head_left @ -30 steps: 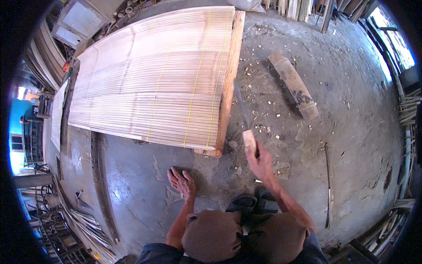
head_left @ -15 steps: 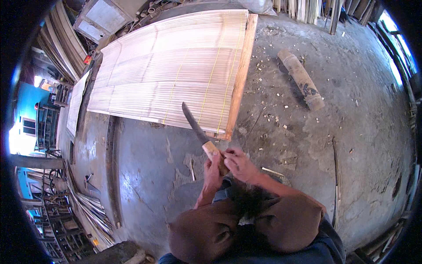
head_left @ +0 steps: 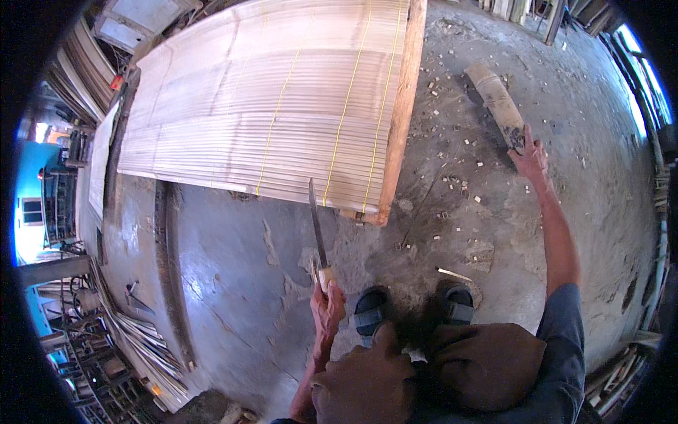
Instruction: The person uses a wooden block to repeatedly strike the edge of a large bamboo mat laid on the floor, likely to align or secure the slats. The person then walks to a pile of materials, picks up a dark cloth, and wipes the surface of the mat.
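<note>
While the left grip [head_left: 328, 305] clasps a knife [head_left: 318, 232], the right grip [head_left: 532, 165] is at a log [head_left: 498, 102]. Its closure is unclear.

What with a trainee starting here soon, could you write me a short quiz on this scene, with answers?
1. What is in the left hand? A) a hammer B) a knife C) a brush
2. True or false: the slatted mat lies spread out rather than rolled up.
3. What object on the floor is the right hand nearest to?

Key: 1. B; 2. True; 3. The bamboo piece.
</note>
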`<state>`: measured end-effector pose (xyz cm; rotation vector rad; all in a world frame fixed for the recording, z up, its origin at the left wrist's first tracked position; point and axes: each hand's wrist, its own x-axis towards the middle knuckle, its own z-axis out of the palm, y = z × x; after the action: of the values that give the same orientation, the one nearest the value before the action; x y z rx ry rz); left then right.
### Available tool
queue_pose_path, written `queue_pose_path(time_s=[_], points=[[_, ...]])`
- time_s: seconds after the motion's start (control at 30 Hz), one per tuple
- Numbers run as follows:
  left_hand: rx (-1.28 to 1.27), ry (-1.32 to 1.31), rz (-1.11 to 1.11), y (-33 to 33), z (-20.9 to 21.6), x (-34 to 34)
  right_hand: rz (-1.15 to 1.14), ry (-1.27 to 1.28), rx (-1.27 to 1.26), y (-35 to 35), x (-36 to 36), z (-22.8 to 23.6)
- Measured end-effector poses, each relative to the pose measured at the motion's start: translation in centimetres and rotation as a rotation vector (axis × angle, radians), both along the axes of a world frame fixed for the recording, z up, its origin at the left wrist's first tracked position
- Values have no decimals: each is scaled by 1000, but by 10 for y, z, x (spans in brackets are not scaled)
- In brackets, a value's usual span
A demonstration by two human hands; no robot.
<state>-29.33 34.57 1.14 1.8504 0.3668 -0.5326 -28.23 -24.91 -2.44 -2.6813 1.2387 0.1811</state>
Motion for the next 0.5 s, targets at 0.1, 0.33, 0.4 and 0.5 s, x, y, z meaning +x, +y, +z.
queue_pose_path(time_s=[0.1,0.33,0.4,0.5], points=[[-19,-61,-85,1,-6,10,39,-73,-46,-15,-9,-18],[161,-147,-433,-26,13,52,84,-605,564,101,-26,-19],[145,-245,-439,-46,21,56,-129,-727,950,149,-54,-12],[168,-255,-548,-59,18,69,-242,-885,1152,213,-91,-1]])
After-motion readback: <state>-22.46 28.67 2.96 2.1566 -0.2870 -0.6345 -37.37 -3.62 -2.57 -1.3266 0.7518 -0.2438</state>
